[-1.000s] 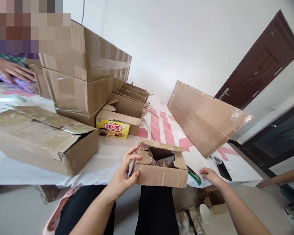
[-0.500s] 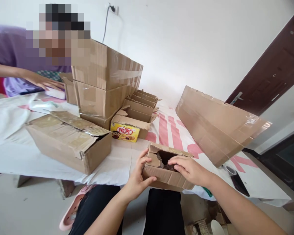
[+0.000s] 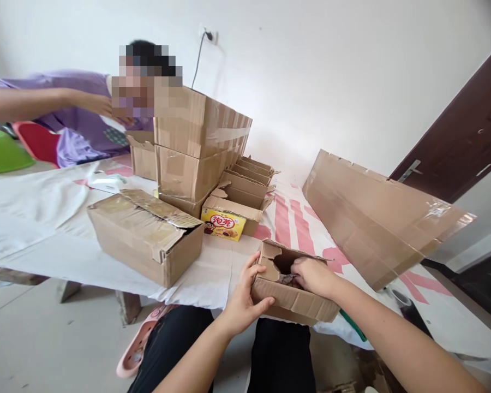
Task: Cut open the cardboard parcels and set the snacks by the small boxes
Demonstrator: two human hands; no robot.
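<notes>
Carton (image 3: 298,300) in left grip (image 3: 245,300); yellow box (image 3: 223,224): "泡芙".

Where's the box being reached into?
In the head view, the box sits right of centre at the near edge of the table, left hand on its left end, right hand in its opening.

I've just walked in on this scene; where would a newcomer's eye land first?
Probably on the small open box at lower centre, its side held by the left hand while the right hand reaches inside. Next comes the bright yellow pack with red lettering, beyond it and to the left. At upper left, a person in purple leans beside a taped box stack.
</notes>
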